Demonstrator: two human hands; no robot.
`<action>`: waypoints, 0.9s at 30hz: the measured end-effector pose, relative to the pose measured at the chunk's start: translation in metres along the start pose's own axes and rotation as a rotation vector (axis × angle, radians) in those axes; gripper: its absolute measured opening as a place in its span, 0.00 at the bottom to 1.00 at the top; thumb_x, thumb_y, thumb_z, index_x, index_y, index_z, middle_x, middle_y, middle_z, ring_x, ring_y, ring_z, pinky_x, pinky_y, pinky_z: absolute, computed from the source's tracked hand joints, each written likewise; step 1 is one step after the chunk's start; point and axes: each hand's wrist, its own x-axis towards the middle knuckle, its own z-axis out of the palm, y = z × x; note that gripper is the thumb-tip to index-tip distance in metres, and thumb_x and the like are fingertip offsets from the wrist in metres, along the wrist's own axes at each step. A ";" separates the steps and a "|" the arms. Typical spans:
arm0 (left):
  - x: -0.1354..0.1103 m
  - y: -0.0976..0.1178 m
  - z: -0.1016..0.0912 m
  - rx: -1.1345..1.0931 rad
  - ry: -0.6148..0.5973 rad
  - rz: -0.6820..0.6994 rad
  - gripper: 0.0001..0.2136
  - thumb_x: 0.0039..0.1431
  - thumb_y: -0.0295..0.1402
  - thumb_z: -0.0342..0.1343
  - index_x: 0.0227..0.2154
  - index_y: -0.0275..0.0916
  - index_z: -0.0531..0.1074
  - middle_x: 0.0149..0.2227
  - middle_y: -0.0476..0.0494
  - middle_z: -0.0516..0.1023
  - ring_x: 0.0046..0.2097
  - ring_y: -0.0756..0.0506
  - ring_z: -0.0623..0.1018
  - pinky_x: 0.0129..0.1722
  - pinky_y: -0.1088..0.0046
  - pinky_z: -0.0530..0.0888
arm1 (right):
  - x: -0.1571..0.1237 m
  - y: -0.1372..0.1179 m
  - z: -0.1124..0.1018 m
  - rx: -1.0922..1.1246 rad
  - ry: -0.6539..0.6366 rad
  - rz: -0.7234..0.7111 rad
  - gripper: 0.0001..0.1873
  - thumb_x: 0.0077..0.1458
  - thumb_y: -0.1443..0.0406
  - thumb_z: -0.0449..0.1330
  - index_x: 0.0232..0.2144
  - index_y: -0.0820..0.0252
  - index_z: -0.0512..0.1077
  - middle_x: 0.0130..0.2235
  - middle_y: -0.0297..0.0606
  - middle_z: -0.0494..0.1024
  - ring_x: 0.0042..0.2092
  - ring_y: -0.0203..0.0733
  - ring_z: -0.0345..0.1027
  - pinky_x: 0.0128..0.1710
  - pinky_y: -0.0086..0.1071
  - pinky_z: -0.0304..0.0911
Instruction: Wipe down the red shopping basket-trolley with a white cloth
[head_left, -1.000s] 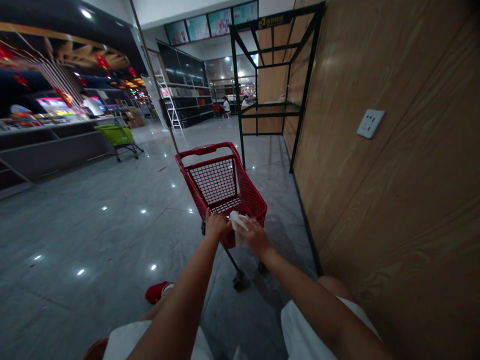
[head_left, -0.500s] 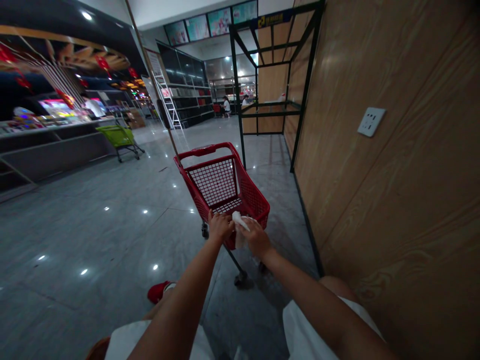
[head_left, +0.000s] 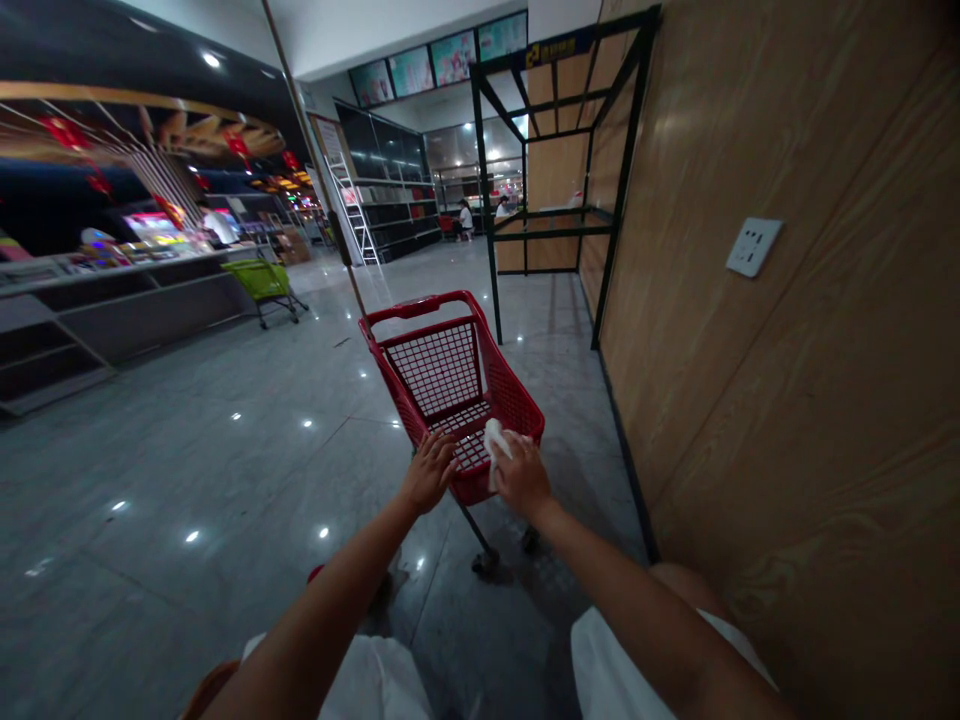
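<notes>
Our left hand (head_left: 430, 473) is loosely open, fingers outstretched at the near left rim of a cart, though we cannot tell whether it touches; our right hand (head_left: 523, 475) is curled closed at the near right. Along our right runs a wood-panelled wall (head_left: 825, 450), with a dark metal frame (head_left: 551, 233) beside it, farther off. Nearer us stands the red shopping cart (head_left: 517, 390), and at its near rim our right hand grips a crumpled white cloth (head_left: 494, 440)

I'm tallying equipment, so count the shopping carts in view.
2: a red cart near the picture's centre, and a green cart beside the counter at left. Others may be hidden in the distance.
</notes>
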 end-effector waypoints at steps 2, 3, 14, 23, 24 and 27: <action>-0.002 0.003 0.000 0.008 0.005 -0.002 0.16 0.65 0.38 0.41 0.50 0.41 0.68 0.55 0.42 0.69 0.65 0.41 0.56 0.65 0.51 0.57 | -0.004 -0.021 0.001 0.035 -0.020 -0.114 0.25 0.57 0.65 0.56 0.58 0.58 0.65 0.60 0.47 0.65 0.60 0.54 0.53 0.61 0.55 0.45; -0.003 0.005 0.000 0.011 0.010 -0.009 0.16 0.65 0.38 0.41 0.51 0.40 0.66 0.56 0.42 0.68 0.66 0.41 0.55 0.64 0.51 0.59 | -0.005 -0.027 0.001 0.051 -0.035 -0.162 0.26 0.57 0.64 0.57 0.58 0.57 0.64 0.60 0.47 0.64 0.60 0.54 0.53 0.62 0.55 0.44; 0.000 0.028 0.025 -0.044 0.131 -0.100 0.16 0.66 0.35 0.38 0.51 0.39 0.64 0.57 0.41 0.66 0.68 0.42 0.50 0.65 0.52 0.58 | -0.002 0.006 -0.005 0.069 -0.084 -0.104 0.23 0.54 0.66 0.62 0.53 0.53 0.70 0.55 0.46 0.69 0.56 0.50 0.62 0.59 0.47 0.56; 0.009 0.033 0.034 -0.039 0.151 -0.109 0.13 0.65 0.33 0.40 0.46 0.39 0.66 0.55 0.40 0.67 0.68 0.41 0.50 0.65 0.51 0.58 | 0.007 0.041 -0.011 0.047 -0.087 -0.198 0.20 0.56 0.70 0.59 0.50 0.49 0.73 0.53 0.42 0.73 0.51 0.45 0.67 0.56 0.42 0.60; 0.009 0.034 0.034 -0.040 0.163 -0.126 0.12 0.64 0.32 0.40 0.45 0.39 0.66 0.55 0.40 0.67 0.68 0.41 0.50 0.65 0.51 0.59 | 0.009 0.053 -0.014 0.057 -0.094 -0.204 0.20 0.56 0.71 0.59 0.50 0.49 0.73 0.53 0.41 0.73 0.51 0.44 0.67 0.56 0.40 0.61; 0.010 0.038 0.037 -0.047 0.208 -0.175 0.11 0.62 0.29 0.41 0.42 0.39 0.67 0.55 0.41 0.66 0.68 0.40 0.50 0.64 0.50 0.60 | 0.007 0.068 -0.015 0.096 -0.080 -0.225 0.20 0.57 0.72 0.57 0.50 0.49 0.73 0.53 0.40 0.72 0.53 0.43 0.66 0.55 0.37 0.62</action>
